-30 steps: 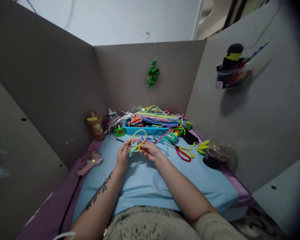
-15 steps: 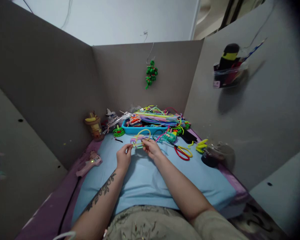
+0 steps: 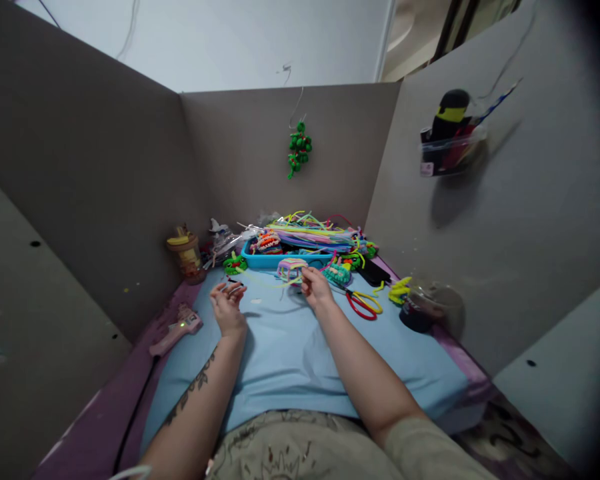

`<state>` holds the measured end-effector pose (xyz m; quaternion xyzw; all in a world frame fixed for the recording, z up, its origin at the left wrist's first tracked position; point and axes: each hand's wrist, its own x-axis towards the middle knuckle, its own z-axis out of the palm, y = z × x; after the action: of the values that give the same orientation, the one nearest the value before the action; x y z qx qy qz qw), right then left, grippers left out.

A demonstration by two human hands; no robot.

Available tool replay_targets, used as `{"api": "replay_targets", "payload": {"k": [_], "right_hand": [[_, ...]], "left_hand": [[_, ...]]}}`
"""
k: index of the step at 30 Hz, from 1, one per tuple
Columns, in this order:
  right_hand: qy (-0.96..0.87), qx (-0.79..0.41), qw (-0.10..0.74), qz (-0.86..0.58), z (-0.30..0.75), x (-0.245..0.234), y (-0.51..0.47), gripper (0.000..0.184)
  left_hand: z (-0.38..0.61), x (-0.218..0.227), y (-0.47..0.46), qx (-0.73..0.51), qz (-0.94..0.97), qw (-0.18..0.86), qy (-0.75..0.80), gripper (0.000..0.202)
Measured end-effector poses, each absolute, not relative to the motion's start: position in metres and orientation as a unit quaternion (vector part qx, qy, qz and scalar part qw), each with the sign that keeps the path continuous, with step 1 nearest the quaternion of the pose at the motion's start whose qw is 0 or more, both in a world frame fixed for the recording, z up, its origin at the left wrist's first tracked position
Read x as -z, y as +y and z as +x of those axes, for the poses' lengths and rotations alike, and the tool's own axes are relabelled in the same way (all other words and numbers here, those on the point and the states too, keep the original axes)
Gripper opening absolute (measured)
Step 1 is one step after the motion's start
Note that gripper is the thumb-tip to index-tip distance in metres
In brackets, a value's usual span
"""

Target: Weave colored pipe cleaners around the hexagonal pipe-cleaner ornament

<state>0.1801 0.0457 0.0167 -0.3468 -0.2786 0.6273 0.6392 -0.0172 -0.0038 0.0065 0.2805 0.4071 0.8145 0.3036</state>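
My right hand pinches a small coiled bundle of pink and yellow pipe cleaners just in front of the blue tray. A thin yellow-green strand runs from that bundle to my left hand, whose fingers curl round its end. Both hands hover over the light blue cloth. The tray is heaped with several coloured pipe cleaners.
Red and yellow scissors lie right of my right hand. A pink glue gun rests at the left edge, a cup behind it. A dark round pot stands at the right. Cardboard walls enclose the space; a green ornament hangs on the back wall.
The open loops have been wound down into a small tight bundle in my right hand. My hands have moved apart, the left drawing one strand out to the left.
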Motion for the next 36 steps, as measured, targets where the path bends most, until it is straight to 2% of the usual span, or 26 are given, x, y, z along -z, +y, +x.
{"api": "replay_targets", "payload": {"k": [3, 7, 9, 14, 17, 31, 36], "right_hand": [[-0.312, -0.656, 0.617, -0.303, 0.179, -0.017, 0.043, 0.038], [-0.38, -0.667, 0.574, -0.286, 0.172, -0.013, 0.041, 0.035], [-0.421, -0.666, 0.544, -0.289, 0.166, -0.01, 0.039, 0.033], [-0.519, -0.634, 0.485, -0.306, 0.156, -0.005, 0.033, 0.031], [-0.548, -0.609, 0.477, -0.317, 0.154, -0.004, 0.031, 0.03], [-0.538, -0.625, 0.45, -0.343, 0.153, -0.006, 0.029, 0.038], [-0.534, -0.614, 0.459, -0.357, 0.153, -0.008, 0.029, 0.035]], "left_hand": [[-0.017, -0.005, 0.0, -0.794, 0.232, 0.378, 0.416, 0.044], [-0.005, 0.003, -0.003, -0.712, 0.421, 0.377, 0.417, 0.032], [0.002, 0.005, -0.006, -0.695, 0.454, 0.384, 0.404, 0.032], [0.007, 0.001, -0.012, -0.683, 0.469, 0.414, 0.378, 0.047], [0.005, -0.001, -0.012, -0.681, 0.47, 0.414, 0.38, 0.05], [0.005, 0.004, -0.012, -0.664, 0.513, 0.378, 0.391, 0.033], [0.006, 0.002, -0.014, -0.646, 0.535, 0.351, 0.416, 0.043]]}}
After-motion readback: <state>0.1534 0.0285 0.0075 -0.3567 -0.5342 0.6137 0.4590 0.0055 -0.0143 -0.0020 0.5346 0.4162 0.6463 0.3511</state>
